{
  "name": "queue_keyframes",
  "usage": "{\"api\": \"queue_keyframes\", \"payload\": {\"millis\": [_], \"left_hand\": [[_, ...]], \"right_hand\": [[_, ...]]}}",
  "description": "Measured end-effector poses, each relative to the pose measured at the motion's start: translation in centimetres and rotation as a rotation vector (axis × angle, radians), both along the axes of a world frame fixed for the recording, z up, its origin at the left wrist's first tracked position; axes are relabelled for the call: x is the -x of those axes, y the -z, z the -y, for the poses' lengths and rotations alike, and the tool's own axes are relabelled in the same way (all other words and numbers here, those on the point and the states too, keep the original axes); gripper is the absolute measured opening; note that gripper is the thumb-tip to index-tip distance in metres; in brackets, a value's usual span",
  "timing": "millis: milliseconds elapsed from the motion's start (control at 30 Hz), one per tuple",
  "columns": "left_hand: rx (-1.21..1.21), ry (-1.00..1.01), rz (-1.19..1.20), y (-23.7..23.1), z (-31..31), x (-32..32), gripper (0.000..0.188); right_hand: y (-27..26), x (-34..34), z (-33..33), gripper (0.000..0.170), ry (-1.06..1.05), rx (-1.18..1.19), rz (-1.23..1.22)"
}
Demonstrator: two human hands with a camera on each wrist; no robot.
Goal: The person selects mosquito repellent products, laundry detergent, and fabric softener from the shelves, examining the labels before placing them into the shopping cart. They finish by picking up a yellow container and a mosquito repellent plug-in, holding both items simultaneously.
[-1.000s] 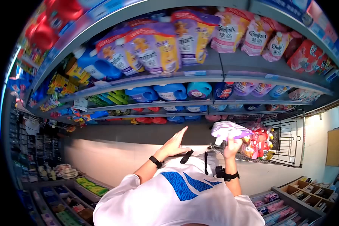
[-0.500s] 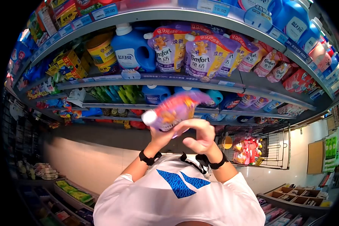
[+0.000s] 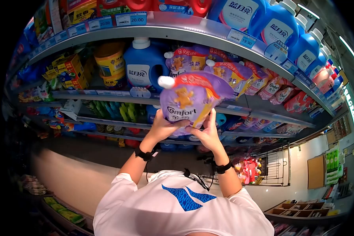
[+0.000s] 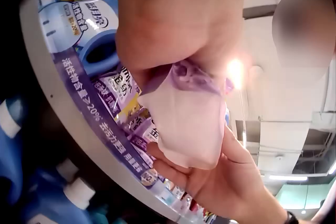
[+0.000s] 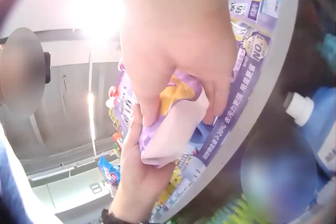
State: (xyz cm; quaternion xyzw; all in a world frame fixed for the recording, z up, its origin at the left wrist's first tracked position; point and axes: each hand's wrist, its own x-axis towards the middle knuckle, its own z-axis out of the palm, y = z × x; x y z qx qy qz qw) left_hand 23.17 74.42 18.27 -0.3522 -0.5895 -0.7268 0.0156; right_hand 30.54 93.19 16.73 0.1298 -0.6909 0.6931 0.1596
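Facing the person [image 3: 185,216]: long shelves [image 3: 165,27] of household goods.
Wire cart [image 3: 289,169]: standing to the person's right, red packs [image 3: 248,170] inside.
Blue jug [image 3: 139,72]: upright on the shelf, left of a row of pouches [image 3: 229,76].
Purple pouch [image 3: 190,96]: held up in front of the shelves, tilted, between both hands.
Left hand [image 3: 160,126]: fingers curled round the purple pouch's lower left, thumb across its front.
Right hand [image 3: 209,135]: gripping the lower right, thumb and fingers parted by the purple pouch's thickness.
White cap [image 3: 166,82]: at the purple pouch's upper left corner.
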Motion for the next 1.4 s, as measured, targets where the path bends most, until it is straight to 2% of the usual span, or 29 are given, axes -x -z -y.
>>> {"api": "queue_keyframes", "payload": {"millis": [67, 100, 167, 233, 267, 300, 333, 367, 400, 433, 533, 600, 633, 700, 767, 800, 833, 900, 1033, 1100, 1200, 1267, 1300, 1367, 1400], "left_hand": [[0.105, 0.001, -0.153, -1.3, 0.1, 1.5, 0.054], [0.074, -0.068, -0.401, -2.4, -0.2, 2.2, 0.057], [0.112, -0.034, -0.521, -3.6, -0.3, 4.0, 0.056], [0.155, -0.012, -0.488, -4.0, -0.4, 5.5, 0.053], [0.159, -0.045, -0.511, -4.4, -0.5, 6.2, 0.054], [0.165, -0.078, -0.534, -4.8, -0.6, 6.8, 0.055], [0.192, -0.086, -0.462, -4.5, -0.8, 7.5, 0.056], [0.127, -0.004, -0.362, -3.8, -1.2, 8.5, 0.057], [0.112, -0.046, -0.401, -3.2, -1.6, 9.5, 0.055], [0.096, -0.091, -0.442, -3.3, -1.9, 9.8, 0.054], [0.149, -0.111, -0.285, -3.0, -2.1, 9.9, 0.050], [0.195, -0.109, -0.121, -2.7, -2.4, 9.8, 0.050], [0.221, -0.165, -0.061, -2.6, -2.6, 9.8, 0.045], [0.137, -0.107, -0.091, -2.4, -2.8, 10.3, 0.037], [0.061, -0.117, -0.088, -2.0, -3.4, 10.7, 0.035], [0.041, -0.130, -0.099, -1.8, -3.7, 10.9, 0.037], [0.021, -0.142, -0.108, -1.9, -3.9, 10.7, 0.039], [0.051, -0.141, -0.101, -1.3, -4.1, 11.0, 0.038], [0.105, -0.105, -0.043, -1.3, -3.5, 10.4, 0.039], [0.059, -0.063, -0.061, -0.9, -3.3, 10.5, 0.039], [0.187, -0.121, -0.135, -0.6, -2.5, 11.0, 0.039], [0.246, -0.141, -0.185, -0.4, -2.4, 11.4, 0.041], [0.299, -0.165, -0.231, -0.3, -2.5, 11.7, 0.043], [0.373, -0.230, -0.245, -0.6, -2.6, 11.5, 0.044], [0.446, -0.287, -0.310, -0.4, -2.4, 11.4, 0.044]], "right_hand": [[0.5, 1.3, -0.4, 0.102, 0.123, -0.139, -0.093], [0.8, 1.9, -0.7, 0.100, 0.181, -0.202, -0.137], [0.7, 3.8, -1.6, 0.097, 0.162, -0.337, -0.293], [0.7, 5.5, -1.9, 0.084, 0.208, -0.409, -0.315], [0.1, 6.2, -1.5, 0.068, 0.355, -0.456, -0.367], [-0.1, 7.0, -0.9, 0.059, 0.227, -0.152, -0.296], [0.2, 8.5, -2.2, 0.058, 0.207, -0.350, -0.281], [-0.1, 9.7, -3.1, 0.058, 0.188, -0.547, -0.259], [0.2, 10.3, -3.2, 0.047, 0.157, -0.413, -0.249], [0.1, 11.3, -2.4, 0.041, 0.260, -0.336, -0.295], [-0.9, 11.5, -1.7, 0.043, 0.296, -0.275, -0.259], [-1.9, 12.0, -1.8, 0.052, 0.246, -0.411, -0.280], [-2.0, 12.2, -1.6, 0.058, 0.239, -0.357, -0.190], [-2.0, 12.3, -1.3, 0.066, 0.334, -0.392, -0.183], [-2.4, 12.5, -1.3, 0.070, 0.322, -0.381, -0.162], [-2.4, 12.7, -1.1, 0.056, 0.333, -0.337, -0.248], [-2.4, 12.7, -1.1, 0.056, 0.340, -0.329, -0.234], [-2.5, 12.4, -1.2, 0.068, 0.334, -0.349, -0.171], [-2.2, 12.0, -1.0, 0.066, 0.377, -0.370, -0.180], [-1.9, 12.0, -0.8, 0.067, 0.402, -0.373, -0.207], [-1.2, 12.3, -0.5, 0.067, 0.473, -0.347, -0.219], [-0.3, 12.6, -0.5, 0.055, 0.596, -0.373, -0.197], [0.1, 12.8, -0.7, 0.055, 0.601, -0.371, -0.198], [0.9, 13.1, -1.2, 0.042, 0.570, -0.493, -0.063], [1.6, 13.1, -1.0, 0.035, 0.640, -0.509, -0.078]]}}
